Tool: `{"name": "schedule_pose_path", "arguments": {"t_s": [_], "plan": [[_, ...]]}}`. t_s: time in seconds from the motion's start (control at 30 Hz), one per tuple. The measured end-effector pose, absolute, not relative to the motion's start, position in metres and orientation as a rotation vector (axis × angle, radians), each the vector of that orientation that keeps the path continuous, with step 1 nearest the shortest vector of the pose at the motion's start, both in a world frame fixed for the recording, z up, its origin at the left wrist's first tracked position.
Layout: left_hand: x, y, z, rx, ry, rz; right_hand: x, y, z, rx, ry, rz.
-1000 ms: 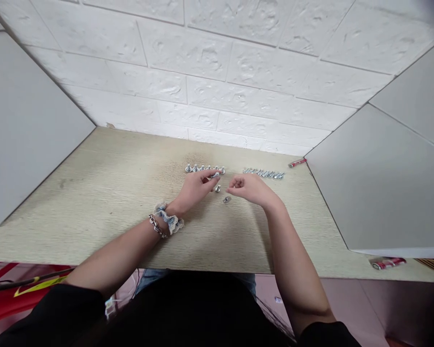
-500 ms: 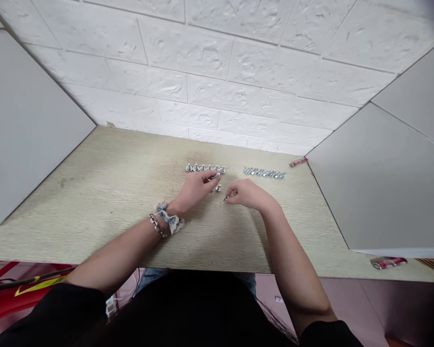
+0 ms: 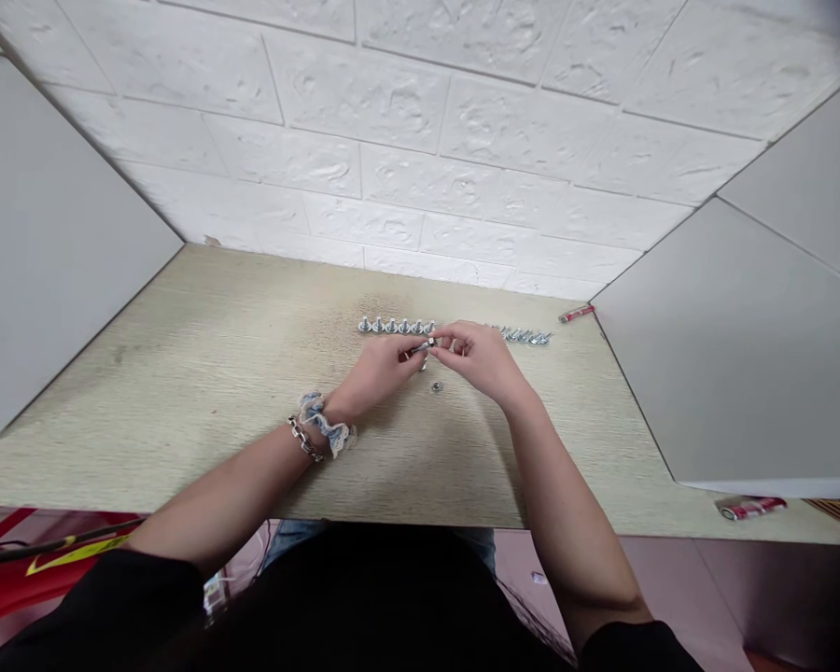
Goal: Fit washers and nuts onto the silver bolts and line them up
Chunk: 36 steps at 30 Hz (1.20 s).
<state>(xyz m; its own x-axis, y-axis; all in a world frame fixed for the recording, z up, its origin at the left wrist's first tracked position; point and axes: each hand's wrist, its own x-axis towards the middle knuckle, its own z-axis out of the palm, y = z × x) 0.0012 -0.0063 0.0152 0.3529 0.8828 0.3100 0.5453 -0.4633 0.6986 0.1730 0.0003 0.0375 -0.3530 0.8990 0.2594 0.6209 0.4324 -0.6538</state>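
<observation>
My left hand (image 3: 385,369) is closed in a pinch around a silver bolt (image 3: 420,348), held just above the table with its end pointing right. My right hand (image 3: 482,359) meets it there, thumb and forefinger closed on a small metal nut (image 3: 431,343) at the bolt's end. The fingers partly cover both parts. Below the hands a round washer (image 3: 437,386) lies flat on the table. Another small metal piece (image 3: 424,366) shows beneath the left fingertips, mostly hidden. Behind the hands stands a row of upright bolts with washers (image 3: 392,326).
To the right lies a second row of silver bolts (image 3: 528,336), partly hidden by my right hand. One red battery (image 3: 576,314) rests by the right panel (image 3: 742,355), another red battery (image 3: 752,508) near the table's front edge. A white brick wall (image 3: 406,215) closes the back.
My right hand has lifted from the table up to the bolt in my left hand, carrying the nut and leaving the washer behind. The left hand has barely moved.
</observation>
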Motion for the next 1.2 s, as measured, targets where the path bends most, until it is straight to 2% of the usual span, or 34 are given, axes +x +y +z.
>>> {"name": "schedule_pose_path", "arguments": {"t_s": [0.7,1.03,1.2], "plan": [[-0.0003,-0.0066,0.0139,2.282,1.219,0.866,0.1665,-0.0041,0.0371,-1.315,-2.153,0.648],[0.0017,-0.0097,0.0139,2.32,1.134,0.939,0.1664,-0.001,0.0359,-1.356,-2.243,0.449],[0.0007,-0.0093,0.0165,2.31,1.223,0.963,0.1679,-0.0043,0.0381,-1.306,-2.241,0.521]]}}
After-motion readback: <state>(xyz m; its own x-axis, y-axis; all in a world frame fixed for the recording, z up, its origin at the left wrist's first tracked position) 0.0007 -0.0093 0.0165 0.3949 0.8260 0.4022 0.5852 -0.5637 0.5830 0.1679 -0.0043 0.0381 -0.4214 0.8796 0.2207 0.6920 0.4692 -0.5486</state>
